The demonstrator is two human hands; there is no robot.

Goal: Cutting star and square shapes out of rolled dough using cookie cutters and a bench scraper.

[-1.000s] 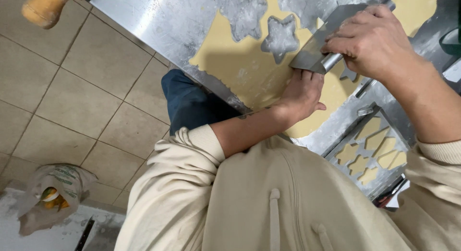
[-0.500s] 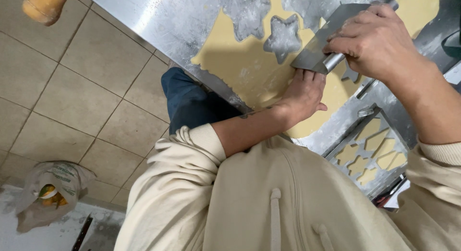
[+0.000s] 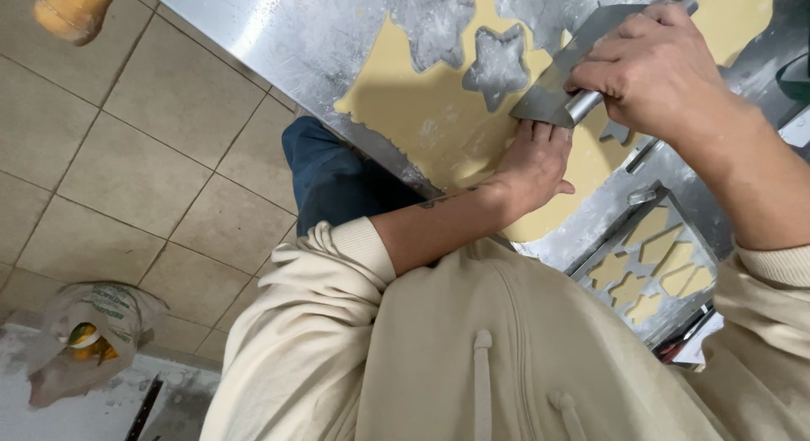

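Floured steel table [image 3: 278, 36] above beige tiled floor [image 3: 126, 154].

Steel table [image 3: 287, 36], floured, pale dough sheet [image 3: 430, 112] flat on it with star holes [image 3: 498, 65] cut through, cookie tray [image 3: 650, 264] beside the dough at the table's near edge, holding star shapes

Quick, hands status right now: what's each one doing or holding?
Left hand: open, fingers pressed flat on the rolled dough, holding nothing.
Right hand: closed around the metal scraper, blade edge on the dough by the star cutout.
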